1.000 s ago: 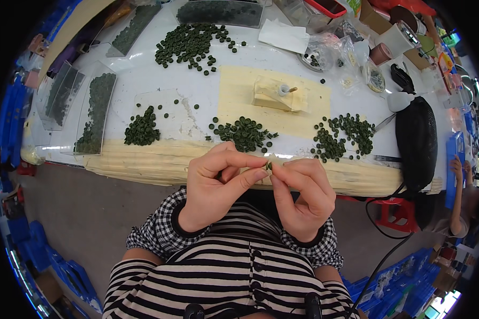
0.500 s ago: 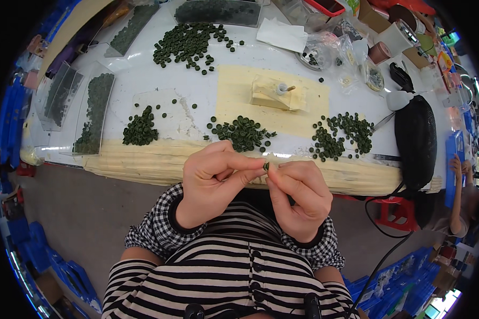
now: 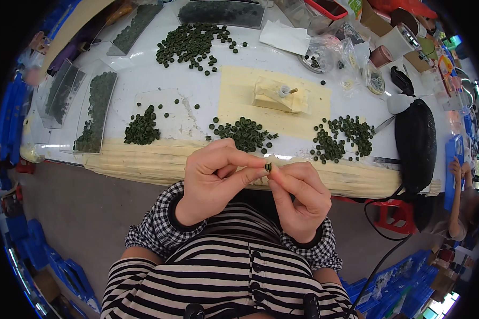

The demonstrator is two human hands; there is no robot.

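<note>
Between my fingertips, just over the table's near edge, is a small dark green round piece (image 3: 268, 167). My left hand (image 3: 218, 178) pinches it between thumb and forefinger. The fingertips of my right hand (image 3: 302, 196) close on its other side, and the fingers cover most of it. Right behind my hands lies a heap of similar green round pieces (image 3: 243, 133). Another heap (image 3: 142, 127) is to the left, and a looser one (image 3: 332, 141) to the right.
A larger spread of green pieces (image 3: 191, 45) lies at the back, near clear trays (image 3: 97, 114) of them. A tape-wrapped block (image 3: 277, 95) with a small white cup (image 3: 285, 90) stands mid-table. At the right are a black bag (image 3: 414, 143), plastic bags (image 3: 332, 50) and a red phone (image 3: 327, 7).
The view has shifted slightly. Both hands keep their pinch on the small green piece, which looks slightly turned between the fingertips.
</note>
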